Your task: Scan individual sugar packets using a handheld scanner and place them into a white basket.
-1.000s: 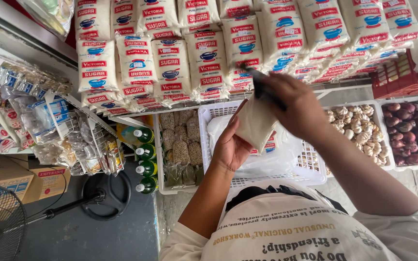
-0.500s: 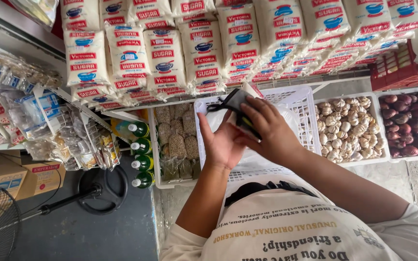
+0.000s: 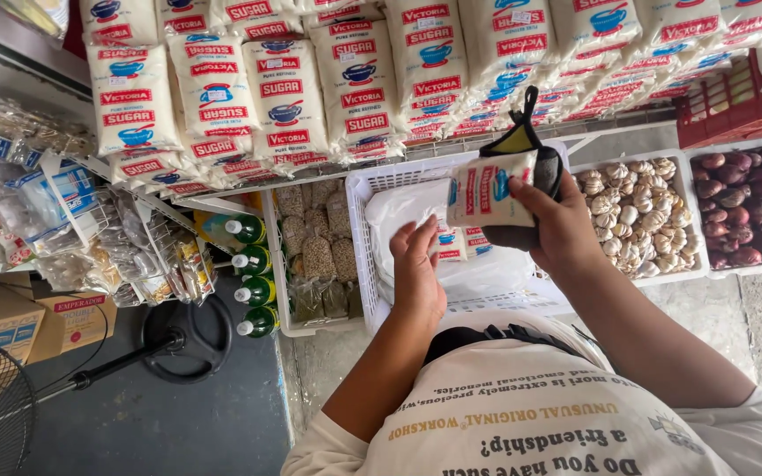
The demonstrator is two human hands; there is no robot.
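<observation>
Shelf and floor around the white basket

White sugar bags [image 3: 284,97] are lying stacked on the shelf above the white basket [image 3: 372,256]; left of it green bottles [image 3: 253,286] are sitting in a rack, right of it garlic tray [image 3: 637,216] and onion tray [image 3: 747,207] are resting, while a fan base [image 3: 183,339] is standing on the grey floor [image 3: 178,423].

Right hand [image 3: 557,225] raised, gripping; left hand [image 3: 418,264] open.

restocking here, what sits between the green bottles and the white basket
In the head view, a bin of small clear bags of brown goods sits between the green bottles and the white basket.
</observation>
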